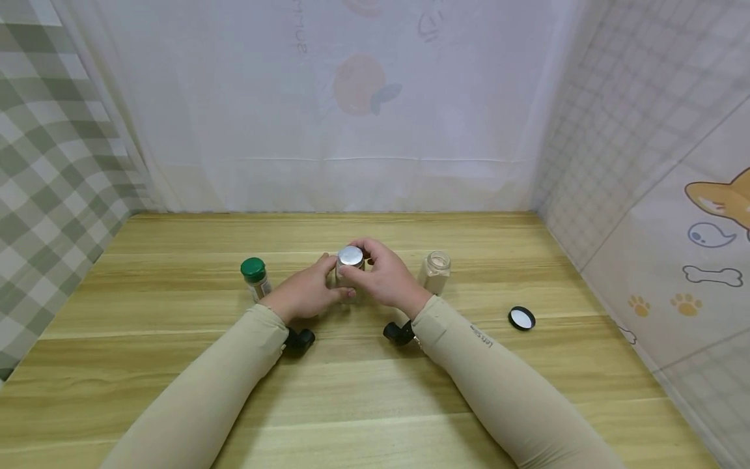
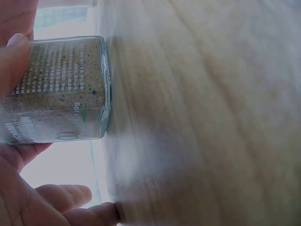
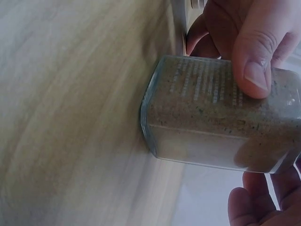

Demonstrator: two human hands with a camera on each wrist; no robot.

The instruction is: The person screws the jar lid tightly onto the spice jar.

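Both hands hold a square glass spice jar (image 1: 350, 256) with a flat, shiny silver top; whether that top is a cap or a foil seal I cannot tell. My left hand (image 1: 307, 286) grips the jar's body, its thumb (image 3: 256, 77) across the front face. My right hand (image 1: 387, 273) has thumb and index finger around the silver top's rim. Brownish seasoning shows through the glass jar (image 2: 66, 89), below white printing. Upright, the jar's base is at or very near the wooden table (image 2: 197, 113); contact is unclear.
A green-capped shaker (image 1: 254, 273) stands left of the left hand. Behind the right wrist is an uncapped glass jar (image 1: 436, 270) of pale contents. Farther right lies a black cap (image 1: 521, 318), white inside up. A white curtain (image 1: 357, 163) hangs along the back edge.
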